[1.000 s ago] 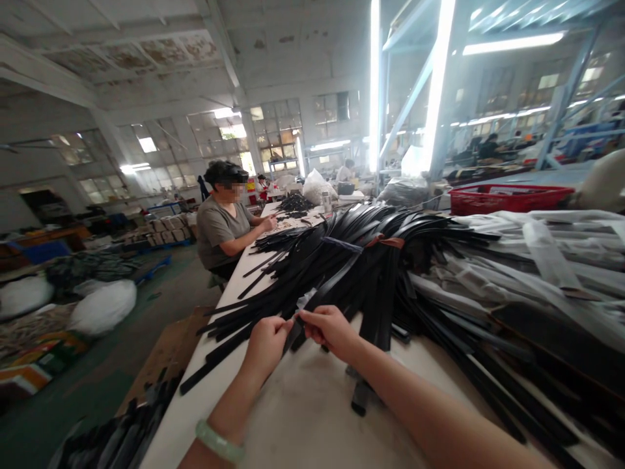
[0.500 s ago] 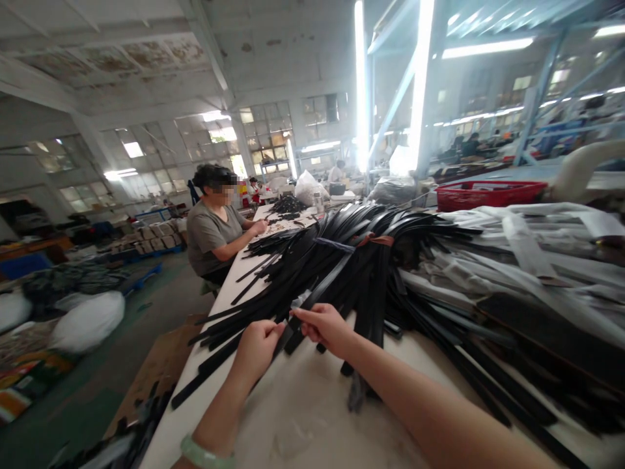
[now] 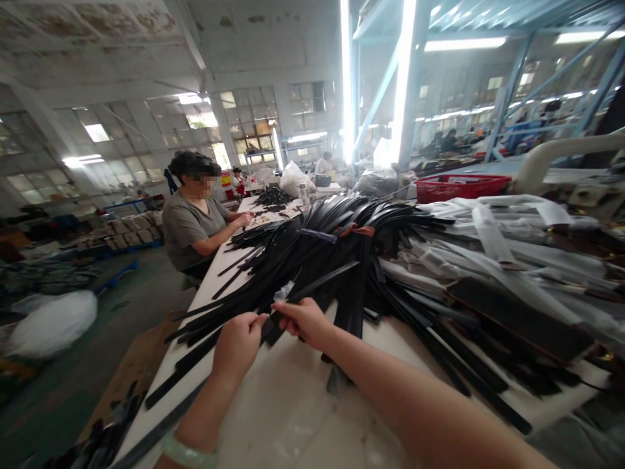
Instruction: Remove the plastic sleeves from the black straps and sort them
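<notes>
Over the near part of the white table, both hands are close together on one black strip. My left hand point(image 3: 239, 345) pinches the strip between thumb and fingers. Just right of it, my right hand point(image 3: 305, 320) is closed on the same strip, beside a small crumpled whitish piece point(image 3: 284, 291). Behind the hands spreads a large heap of black strips point(image 3: 312, 260), bundled with a dark tie point(image 3: 318, 235) and a reddish-brown tie point(image 3: 355, 230). The strip's lower end passes by my left wrist toward the table's left edge.
White-wrapped strips point(image 3: 498, 241) lie on the right, with a red basket point(image 3: 459, 187) behind them. Across the left table edge sits a person in a grey shirt point(image 3: 188, 228). Dark scraps point(image 3: 105, 423) lie at the lower left, beside cardboard.
The view has turned right, so the scene sits further left. Both hands remain close together on the strip, whose lower length now shows past my left wrist.
</notes>
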### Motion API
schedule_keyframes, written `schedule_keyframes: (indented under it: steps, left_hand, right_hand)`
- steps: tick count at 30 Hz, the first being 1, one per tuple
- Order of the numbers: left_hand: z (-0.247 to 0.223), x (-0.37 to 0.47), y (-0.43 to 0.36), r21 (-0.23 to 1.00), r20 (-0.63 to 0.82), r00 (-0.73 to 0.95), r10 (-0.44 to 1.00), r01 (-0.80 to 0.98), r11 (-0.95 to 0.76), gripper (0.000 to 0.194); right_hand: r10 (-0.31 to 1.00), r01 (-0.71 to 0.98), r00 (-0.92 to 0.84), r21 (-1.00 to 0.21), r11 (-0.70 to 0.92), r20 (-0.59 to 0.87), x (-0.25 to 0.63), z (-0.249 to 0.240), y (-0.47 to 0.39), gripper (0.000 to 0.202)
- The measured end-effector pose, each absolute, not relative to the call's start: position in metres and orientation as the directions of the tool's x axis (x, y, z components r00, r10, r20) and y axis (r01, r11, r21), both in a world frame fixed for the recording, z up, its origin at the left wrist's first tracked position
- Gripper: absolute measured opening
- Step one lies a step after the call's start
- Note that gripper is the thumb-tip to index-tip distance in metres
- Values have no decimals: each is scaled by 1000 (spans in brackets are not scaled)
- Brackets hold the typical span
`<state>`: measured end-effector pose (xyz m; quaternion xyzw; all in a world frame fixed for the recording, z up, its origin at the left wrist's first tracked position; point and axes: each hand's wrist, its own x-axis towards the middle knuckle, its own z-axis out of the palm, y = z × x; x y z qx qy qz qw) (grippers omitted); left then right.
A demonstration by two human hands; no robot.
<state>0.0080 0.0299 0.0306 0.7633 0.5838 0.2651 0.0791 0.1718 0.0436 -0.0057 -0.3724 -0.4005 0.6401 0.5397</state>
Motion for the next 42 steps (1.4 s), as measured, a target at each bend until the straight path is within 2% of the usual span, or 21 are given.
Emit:
schedule_keyframes:
  steps: [4, 10, 15, 20, 21, 25, 26, 31, 32, 37, 42]
  left_hand:
    - [31, 7, 32, 451, 343, 184, 921, 828, -334, 38]
    - [28, 10, 28, 474, 345, 215, 914, 800, -367, 37]
    - [27, 10, 28, 481, 354, 209, 912, 795, -369, 33]
    - [26, 14, 25, 477, 373, 220, 901, 788, -390, 33]
    - [26, 14, 25, 475, 371, 228, 900, 786, -394, 33]
    - [26, 14, 24, 470, 371, 221, 902, 793, -388, 34]
    - [25, 14, 24, 471, 374, 213, 903, 795, -383, 34]
    - [24, 15, 23, 481, 372, 228, 900, 782, -397, 33]
    - [24, 15, 22, 481, 371, 236, 898, 779, -403, 33]
    - [25, 16, 22, 480, 375, 220, 900, 785, -392, 34]
    - [28, 16, 22, 507, 292, 215, 932, 792, -341, 36]
  right_hand:
    - [1000, -434, 10, -901, 23, 21, 184, -3, 52, 45]
    - [987, -332, -137, -943, 37, 87, 165, -5, 33, 44]
    - [988, -296, 116, -946, 130, 100, 173, -5, 37, 49]
    - [983, -211, -111, -970, 121, 147, 166, -5, 30, 49]
    - [985, -214, -101, -970, 118, 143, 167, -4, 29, 49]
    - [970, -302, 215, -936, 180, 117, 176, -1, 34, 50]
    - [964, -313, 236, -930, 195, 123, 176, -1, 35, 49]
    - [978, -209, -129, -968, 136, 165, 164, -6, 28, 49]
    - [977, -196, -138, -971, 134, 163, 163, -6, 27, 50]
    - [981, -196, 62, -961, 194, 185, 166, -5, 30, 53]
    - [989, -197, -82, -974, 108, 126, 159, -12, 30, 52]
